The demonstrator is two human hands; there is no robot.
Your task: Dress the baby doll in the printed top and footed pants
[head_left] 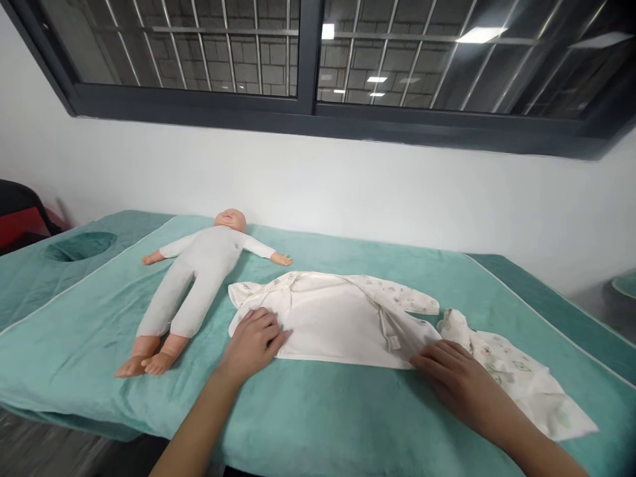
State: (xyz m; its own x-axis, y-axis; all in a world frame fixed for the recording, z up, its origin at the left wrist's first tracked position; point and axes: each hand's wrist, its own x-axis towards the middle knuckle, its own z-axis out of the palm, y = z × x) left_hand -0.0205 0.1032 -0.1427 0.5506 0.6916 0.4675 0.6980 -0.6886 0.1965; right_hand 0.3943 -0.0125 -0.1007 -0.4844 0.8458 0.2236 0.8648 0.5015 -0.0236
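I see a person's two bare hands on a white long-sleeved baby shirt [328, 324], which lies opened out, plain inner side up, near the front of a massage bed [318, 417] with a teal plush cover. The left hand [253, 341] rests on the shirt's left side, its fingers close together and slightly bent over the cloth, the thumb held apart. The right hand [462, 381] is at the shirt's lower right corner, fingers curled over the edge; its thumb is hidden, so I can't tell whether it pinches the fabric. A small printed pattern shows on one sleeve, stretched to the right, and a little white label [393, 342] sits near the right hand. Just beyond that hand lies a second printed garment [531, 381], rumpled. To the left of the shirt, a baby doll [203, 265] in white lies on its back, arms out, head toward the white wall [348, 185] and bare feet toward the person. At the bed's far left is a round face hole [82, 246]. Above, a dark-framed window [311, 66] shows metal bars.
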